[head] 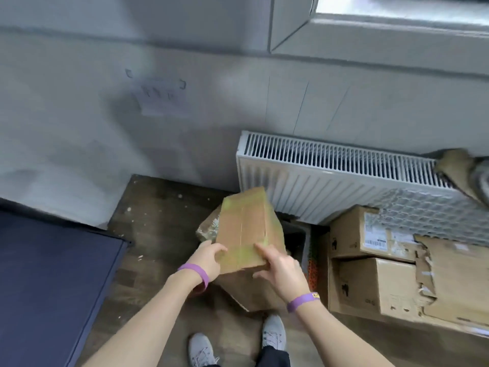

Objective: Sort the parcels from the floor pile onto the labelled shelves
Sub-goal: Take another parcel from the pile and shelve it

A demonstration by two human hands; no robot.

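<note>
A small brown cardboard parcel [247, 229] with yellowish tape on its top is held tilted above the floor, in front of the radiator. My left hand [209, 256] grips its near left corner, thumb on top. My right hand [283, 270] holds its near right edge, fingers spread over the top and side. Below the parcel lies a brown package [248, 292], partly hidden. A clear-wrapped packet [209, 229] shows behind the parcel's left side. Both wrists wear purple bands.
A white radiator [330, 178] stands against the wall under a window sill. Stacked cardboard boxes [370, 260], one torn, sit on the floor at right. A dark blue flat surface [50, 282] fills the left. My two white shoes stand on the wooden floor [158, 234].
</note>
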